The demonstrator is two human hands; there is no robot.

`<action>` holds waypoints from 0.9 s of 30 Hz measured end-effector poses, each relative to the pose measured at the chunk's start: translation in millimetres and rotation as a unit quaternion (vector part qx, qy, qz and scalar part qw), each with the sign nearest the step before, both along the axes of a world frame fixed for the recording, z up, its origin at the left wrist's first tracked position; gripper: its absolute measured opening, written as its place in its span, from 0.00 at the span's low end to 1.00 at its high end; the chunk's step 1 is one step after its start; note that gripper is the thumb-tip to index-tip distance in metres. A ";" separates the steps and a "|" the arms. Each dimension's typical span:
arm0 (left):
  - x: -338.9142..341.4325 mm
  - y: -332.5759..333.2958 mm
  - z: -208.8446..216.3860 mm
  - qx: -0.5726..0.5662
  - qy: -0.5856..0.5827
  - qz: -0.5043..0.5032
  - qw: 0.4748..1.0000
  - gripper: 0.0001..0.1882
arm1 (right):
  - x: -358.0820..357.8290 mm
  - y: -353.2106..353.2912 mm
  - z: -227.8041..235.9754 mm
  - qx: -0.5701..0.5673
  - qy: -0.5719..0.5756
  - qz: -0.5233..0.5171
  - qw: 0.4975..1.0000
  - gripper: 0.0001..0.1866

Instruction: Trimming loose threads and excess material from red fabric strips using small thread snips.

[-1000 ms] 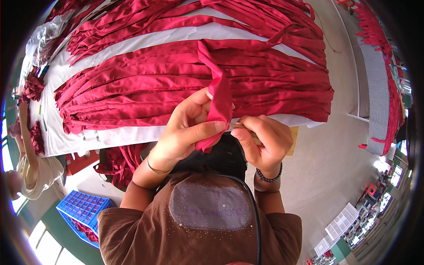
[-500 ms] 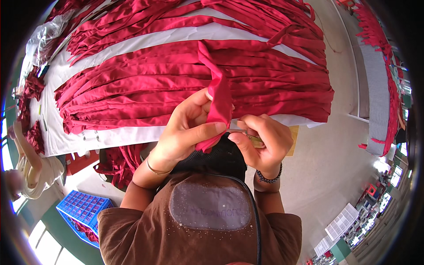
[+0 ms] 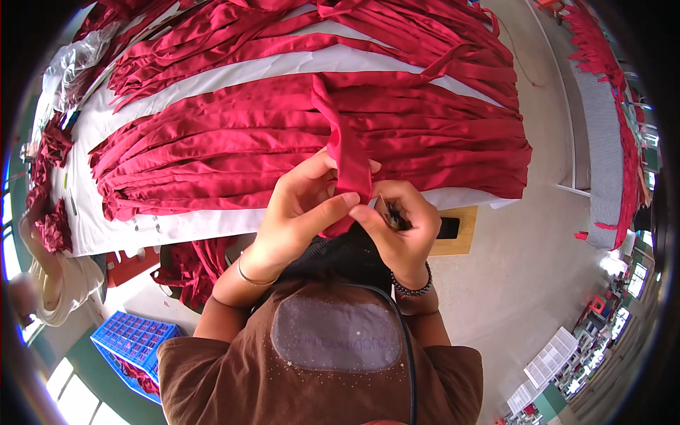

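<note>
My left hand [image 3: 294,209] is closed round a red fabric strip [image 3: 345,152], its thumb pressed on the cloth near the lower end. Upward from my fingers, the strip's narrow tip lies over a row of similar red strips [image 3: 234,138]. My right hand [image 3: 404,230] is closed beside it, with thumb and finger pinching the strip's right edge. A small pointed metal tool [image 3: 384,208] sticks up from the right palm; fingers hide most of it, so its exact kind is unclear.
The strips lie on a white-covered table [image 3: 184,225]. Another red pile [image 3: 283,28] lies beyond. Red cloth hangs below at left, near a blue crate [image 3: 134,333]. Someone in a light top [image 3: 71,287] is at the far left. A wooden surface [image 3: 457,244] holds a dark object.
My right hand has moved left, up to the strip, and its thumb now meets the cloth beside my left thumb. The metal tool has swung from pointing at the strip to upright in the palm.
</note>
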State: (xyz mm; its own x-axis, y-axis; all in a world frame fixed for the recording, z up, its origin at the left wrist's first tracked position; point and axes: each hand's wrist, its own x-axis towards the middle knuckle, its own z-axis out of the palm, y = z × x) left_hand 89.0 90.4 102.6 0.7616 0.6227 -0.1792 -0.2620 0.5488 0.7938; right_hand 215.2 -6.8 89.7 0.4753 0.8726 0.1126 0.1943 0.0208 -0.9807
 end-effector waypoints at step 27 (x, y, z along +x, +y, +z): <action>-9.0 -0.3 -7.1 -0.085 -0.064 0.021 0.994 0.20 | 18.8 4.6 -4.6 0.111 -0.302 0.028 0.946 0.13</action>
State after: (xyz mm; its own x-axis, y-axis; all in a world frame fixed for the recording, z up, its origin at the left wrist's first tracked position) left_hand 80.0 90.1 95.5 0.7593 0.6230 -0.1879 -0.3804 0.6592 0.6487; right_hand 234.0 -2.3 85.1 0.2189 0.8178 0.5323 0.7107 0.2402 -0.6612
